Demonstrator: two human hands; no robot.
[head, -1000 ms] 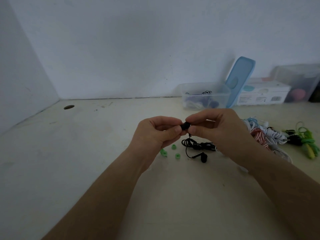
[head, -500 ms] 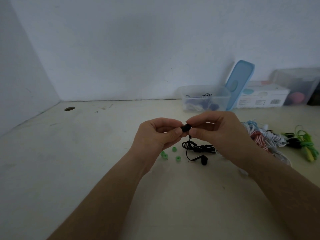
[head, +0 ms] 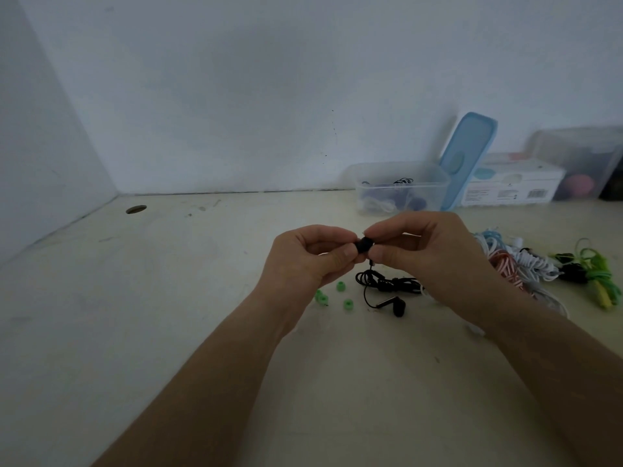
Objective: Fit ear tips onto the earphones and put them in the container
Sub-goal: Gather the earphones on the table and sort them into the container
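Observation:
Both hands meet above the table's middle over a black earbud [head: 364,245] with a black ear tip at its end. My left hand [head: 310,256] pinches the tip end with thumb and forefinger. My right hand [head: 426,252] pinches the bud's body. The black cord [head: 382,283] hangs down from the bud into a coil on the table. Its second black earbud [head: 397,306] lies in front of the coil. Three green ear tips [head: 340,286] lie just left of the cord. A clear container [head: 401,187] with earphones inside stands at the back wall.
A blue lid [head: 467,156] leans against the wall beside the container. A white box [head: 512,185] and another clear tub [head: 580,163] stand further right. Bundled earphones, white, red-striped [head: 505,264] and green [head: 596,274], lie right of my right hand. A hole [head: 136,209] marks the table's back left.
Both hands keep their pinch on the black earbud with only slight shifts of the fingers. The cord and the green tips lie as before.

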